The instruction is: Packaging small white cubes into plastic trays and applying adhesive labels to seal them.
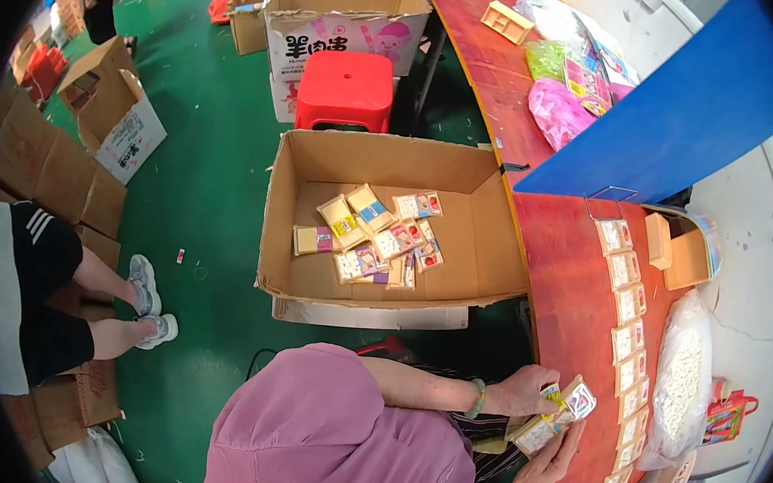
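Note:
My left hand (525, 390), with a green bangle on the wrist, pinches a small flat packet (574, 400) with yellow and pink print at the edge of the red table (572, 302). Just below it, my right hand (553, 459) cups a small stack of similar packets (535, 433) from underneath. Both hands meet over the table's near edge. A curved row of several matching packets (629, 338) lies on the table just beyond my hands.
An open cardboard box (486, 240) on the green floor holds several loose packets (378, 236). A clear bag of white pieces (680, 378) lies right of the row. Behind the box are a red stool (346, 88) and a blue board (678, 110). Another person's legs (109, 306) are at left.

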`<move>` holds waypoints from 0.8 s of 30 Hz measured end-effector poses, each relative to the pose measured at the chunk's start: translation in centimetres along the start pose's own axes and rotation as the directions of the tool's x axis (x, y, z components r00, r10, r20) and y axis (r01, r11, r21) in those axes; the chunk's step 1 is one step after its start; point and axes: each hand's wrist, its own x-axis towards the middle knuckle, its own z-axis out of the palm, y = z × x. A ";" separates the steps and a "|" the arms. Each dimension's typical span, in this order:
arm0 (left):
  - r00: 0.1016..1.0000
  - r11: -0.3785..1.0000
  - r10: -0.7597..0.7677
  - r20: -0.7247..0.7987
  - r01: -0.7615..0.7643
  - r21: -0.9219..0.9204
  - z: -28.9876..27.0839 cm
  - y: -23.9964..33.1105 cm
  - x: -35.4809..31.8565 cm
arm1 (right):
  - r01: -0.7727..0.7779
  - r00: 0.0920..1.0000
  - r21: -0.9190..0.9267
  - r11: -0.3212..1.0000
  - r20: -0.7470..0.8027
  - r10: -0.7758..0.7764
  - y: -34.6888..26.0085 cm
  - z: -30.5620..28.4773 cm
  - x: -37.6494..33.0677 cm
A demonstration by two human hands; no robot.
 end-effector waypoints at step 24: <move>0.898 0.980 0.086 0.432 0.001 -0.198 -2.2 0.3 -0.7 | -0.476 0.862 0.843 0.248 0.393 0.321 4.9 -0.8 -1.9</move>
